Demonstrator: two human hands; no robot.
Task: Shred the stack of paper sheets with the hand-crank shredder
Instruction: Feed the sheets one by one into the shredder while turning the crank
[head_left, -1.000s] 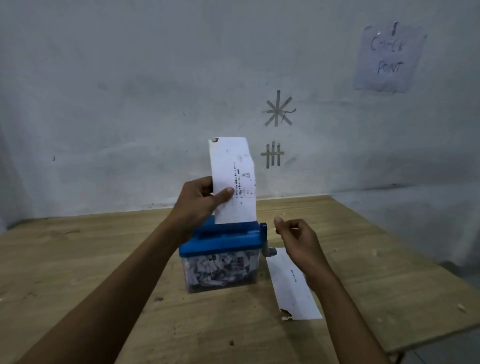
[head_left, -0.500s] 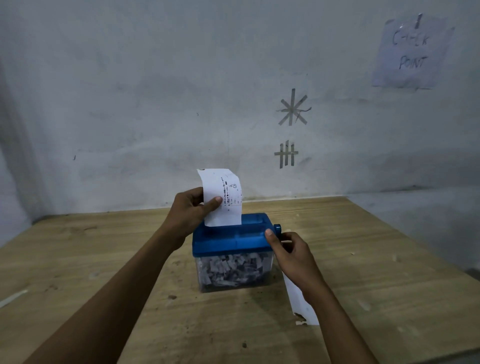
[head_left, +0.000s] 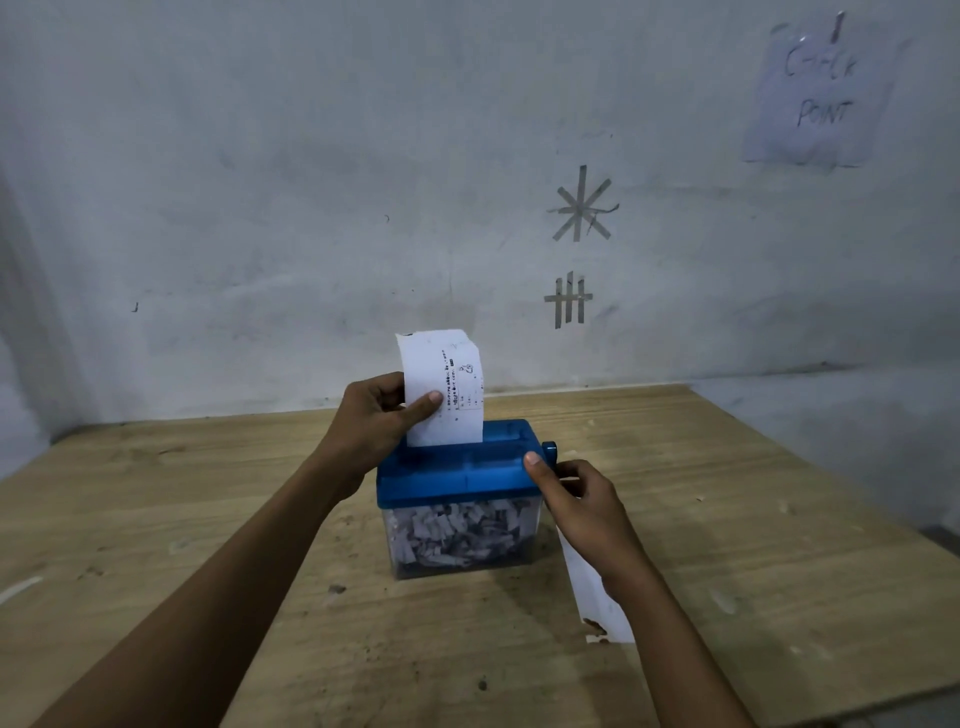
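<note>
Now — sheet (head_left: 447, 395) shorter than a second ago | left hand (head_left: 374, 415) pinches it | right hand (head_left: 582, 504) grips crank (head_left: 549, 449)

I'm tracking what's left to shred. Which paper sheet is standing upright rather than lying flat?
The printed sheet pinched by the left hand, its lower edge in the blue shredder. The other sheet lies flat on the table.

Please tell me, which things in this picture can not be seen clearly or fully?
- Crank, head view: the right hand grips it and covers all but its knob.
- Sheet in the left hand, head view: the print is too small to read, and the lower end is out of sight inside the shredder.
- Loose paper, head view: the right forearm covers most of it, so one sheet or several cannot be told.
</note>
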